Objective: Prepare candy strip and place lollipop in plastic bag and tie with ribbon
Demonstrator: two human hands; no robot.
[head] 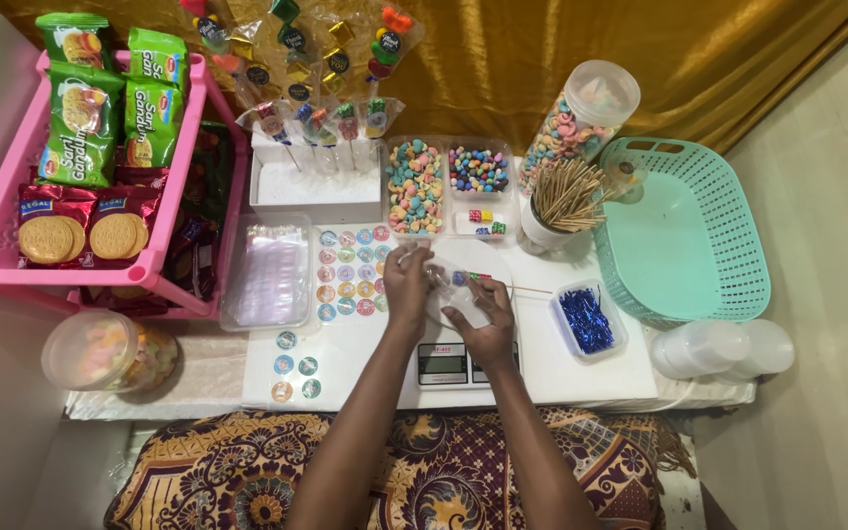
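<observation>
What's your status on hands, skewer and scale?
Left hand and right hand pinch candy skewer in clear wrap. Over digital scale. Nothing blocking.

Front edge: bare white tabletop (581, 378) beside the digital scale (449, 361).
Left: sticker sheet (350, 275) and clear bag tray (269, 275) lie low.
Right: tinsel tub (587, 319), then teal basket (728, 186).
Rear: candy trays (416, 186), skewer cup (547, 228), tall cereal jar (581, 123) block reach.

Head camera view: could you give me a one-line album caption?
Both hands, left hand and right hand, hold a candy skewer in clear wrap above a kitchen scale.
</observation>
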